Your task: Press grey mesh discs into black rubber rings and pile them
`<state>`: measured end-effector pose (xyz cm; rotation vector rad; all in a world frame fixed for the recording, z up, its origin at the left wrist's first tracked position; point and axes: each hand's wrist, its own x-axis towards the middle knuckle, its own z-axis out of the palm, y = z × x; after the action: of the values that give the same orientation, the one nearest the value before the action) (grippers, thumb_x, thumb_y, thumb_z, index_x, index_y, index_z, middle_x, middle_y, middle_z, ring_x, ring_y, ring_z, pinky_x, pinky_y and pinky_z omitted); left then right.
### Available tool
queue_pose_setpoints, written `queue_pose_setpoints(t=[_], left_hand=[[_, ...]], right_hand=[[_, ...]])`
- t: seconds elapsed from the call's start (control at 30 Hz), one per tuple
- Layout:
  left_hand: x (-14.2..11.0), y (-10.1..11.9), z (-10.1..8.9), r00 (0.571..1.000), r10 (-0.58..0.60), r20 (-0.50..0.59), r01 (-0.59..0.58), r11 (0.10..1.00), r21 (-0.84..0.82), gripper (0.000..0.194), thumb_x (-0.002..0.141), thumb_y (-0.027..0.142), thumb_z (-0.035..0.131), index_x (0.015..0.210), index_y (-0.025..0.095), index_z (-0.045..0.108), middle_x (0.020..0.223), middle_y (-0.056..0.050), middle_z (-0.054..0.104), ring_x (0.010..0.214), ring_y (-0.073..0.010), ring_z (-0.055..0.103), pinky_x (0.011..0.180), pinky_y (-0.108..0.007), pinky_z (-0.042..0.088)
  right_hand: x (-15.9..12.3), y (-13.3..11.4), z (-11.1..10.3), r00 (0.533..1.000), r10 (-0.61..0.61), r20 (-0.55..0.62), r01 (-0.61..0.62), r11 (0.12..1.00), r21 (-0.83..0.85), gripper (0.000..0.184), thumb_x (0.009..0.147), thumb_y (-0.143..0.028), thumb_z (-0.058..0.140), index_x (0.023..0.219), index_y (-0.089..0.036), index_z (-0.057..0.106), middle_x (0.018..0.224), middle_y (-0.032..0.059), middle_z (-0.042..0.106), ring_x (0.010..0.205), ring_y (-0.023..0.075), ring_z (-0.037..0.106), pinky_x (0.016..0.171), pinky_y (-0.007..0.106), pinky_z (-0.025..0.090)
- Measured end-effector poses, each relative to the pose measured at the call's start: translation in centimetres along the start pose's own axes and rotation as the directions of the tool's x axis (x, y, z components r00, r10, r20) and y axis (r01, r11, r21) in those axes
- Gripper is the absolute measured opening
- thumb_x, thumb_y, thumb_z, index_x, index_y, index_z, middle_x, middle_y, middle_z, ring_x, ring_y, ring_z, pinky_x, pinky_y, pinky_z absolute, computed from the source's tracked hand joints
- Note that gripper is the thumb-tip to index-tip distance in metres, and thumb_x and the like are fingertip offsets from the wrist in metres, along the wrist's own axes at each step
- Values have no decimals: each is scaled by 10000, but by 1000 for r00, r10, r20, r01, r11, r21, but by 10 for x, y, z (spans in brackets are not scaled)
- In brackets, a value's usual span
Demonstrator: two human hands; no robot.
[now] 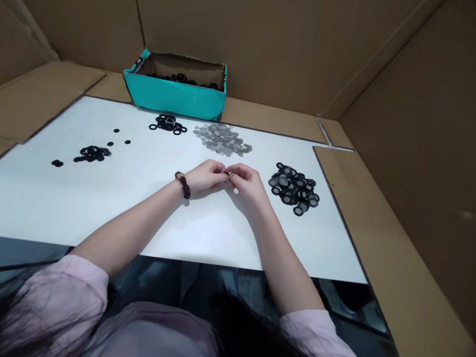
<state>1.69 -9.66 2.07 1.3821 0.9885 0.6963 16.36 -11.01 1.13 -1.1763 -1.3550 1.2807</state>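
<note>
My left hand (206,177) and my right hand (246,181) meet over the middle of the white board, fingertips pinched together. Between them is a small black ring (227,176), mostly covered by the fingers. Beyond my hands lies a heap of flat grey discs (223,140). To its left sits a small pile of black rings (168,124). On the right, nearest my right hand, is a heap of black rings with grey centres (294,187). A further group of black round pieces (92,153) lies at the left, several scattered singly around it.
An open turquoise box (178,97) with black rings inside stands at the back edge of the white board (125,227). Cardboard walls (283,43) enclose the back and both sides. A cardboard strip (369,250) runs along the right edge.
</note>
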Motion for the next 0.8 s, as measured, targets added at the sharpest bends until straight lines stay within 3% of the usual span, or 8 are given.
queue_pose_setpoints(t=[0.1, 0.27, 0.43, 0.5, 0.57, 0.63, 0.7, 0.8], left_hand=[[-2, 2, 1, 993, -24, 115, 22, 1000, 13, 180, 700, 107, 565, 546, 154, 484, 459, 31, 421, 433, -58, 364, 433, -198, 227], [2, -3, 1, 998, 24, -57, -26, 999, -22, 254, 722, 125, 584, 524, 171, 432, 458, 29, 408, 455, -72, 392, 458, -202, 287], [-5, 2, 0, 980, -14, 198, -5, 995, 99, 227, 729, 152, 563, 540, 168, 438, 467, 39, 401, 442, -63, 356, 450, -206, 240], [-4, 7, -5, 980, -9, 201, -20, 990, 142, 191, 739, 212, 588, 584, 158, 491, 503, 32, 446, 464, -73, 390, 469, -208, 277], [1, 11, -17, 996, 34, 79, -49, 979, 197, 150, 743, 274, 615, 683, 146, 567, 603, 6, 543, 536, -99, 469, 526, -219, 351], [8, 12, -40, 975, 105, -198, -44, 956, 289, 136, 753, 276, 609, 754, 141, 596, 716, -24, 604, 644, -131, 530, 615, -242, 405], [15, 10, -69, 830, 209, -517, 47, 898, 438, 92, 796, 216, 552, 780, 136, 593, 826, -58, 627, 788, -160, 548, 754, -274, 420], [21, 2, -111, 672, 259, -693, 336, 728, 598, 122, 833, 170, 509, 870, 116, 612, 978, -110, 615, 974, -221, 491, 917, -363, 366]], right_hand=[[0, -3, -3, 998, 38, 51, -36, 999, -39, 146, 597, -210, 518, 684, -161, 625, 512, -27, 512, 498, 91, 397, 507, 239, 303], [-2, -5, -4, 1000, 26, 7, -26, 1000, -15, 161, 629, -252, 574, 770, -180, 602, 494, -49, 497, 489, 99, 416, 515, 242, 323], [-3, -10, -11, 985, 22, 172, 0, 992, -128, 154, 630, -273, 598, 684, -142, 657, 566, 1, 574, 516, 96, 429, 507, 243, 316], [-3, -15, -15, 987, 11, 161, 16, 986, -166, 162, 634, -274, 597, 690, -141, 670, 568, 0, 575, 522, 96, 434, 501, 239, 321], [-5, -18, -21, 998, 2, 61, 9, 984, -179, 185, 643, -283, 596, 735, -145, 676, 546, -13, 548, 501, 92, 417, 481, 237, 320], [-8, -19, -30, 998, -1, -57, -9, 984, -176, 201, 650, -292, 601, 775, -152, 672, 519, -28, 517, 475, 86, 394, 461, 234, 316], [-15, -18, -43, 987, -1, -159, -27, 984, -177, 200, 647, -300, 620, 781, -156, 660, 512, -31, 511, 461, 80, 382, 448, 232, 308], [-29, -12, -67, 955, 4, -297, -61, 982, -181, 193, 632, -318, 661, 737, -158, 639, 550, -7, 546, 475, 89, 413, 455, 243, 334]])
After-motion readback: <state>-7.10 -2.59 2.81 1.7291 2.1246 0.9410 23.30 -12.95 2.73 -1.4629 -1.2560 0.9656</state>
